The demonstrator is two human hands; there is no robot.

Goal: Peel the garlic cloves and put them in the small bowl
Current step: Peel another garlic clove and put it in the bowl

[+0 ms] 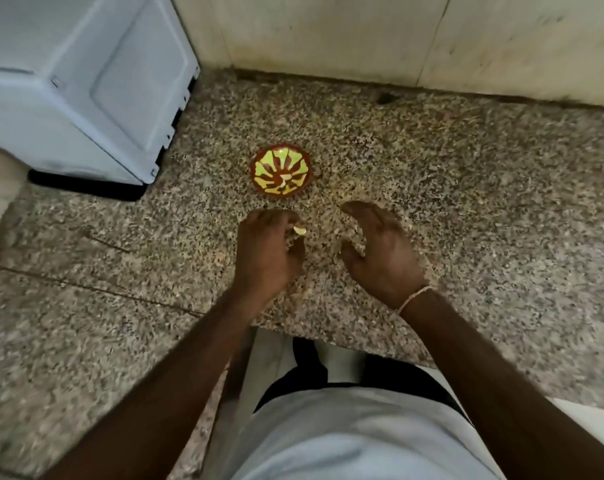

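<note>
1. Left hand (269, 247) fingers curled, pinching garlic clove (299, 230) at frame centre.
2. Right hand (380, 251) spread, holding nothing.
3. Small bowl (280, 169) just above left hand, nearer it.

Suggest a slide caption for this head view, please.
Left hand pinches a garlic clove near the small bowl; right hand hovers open.
</note>
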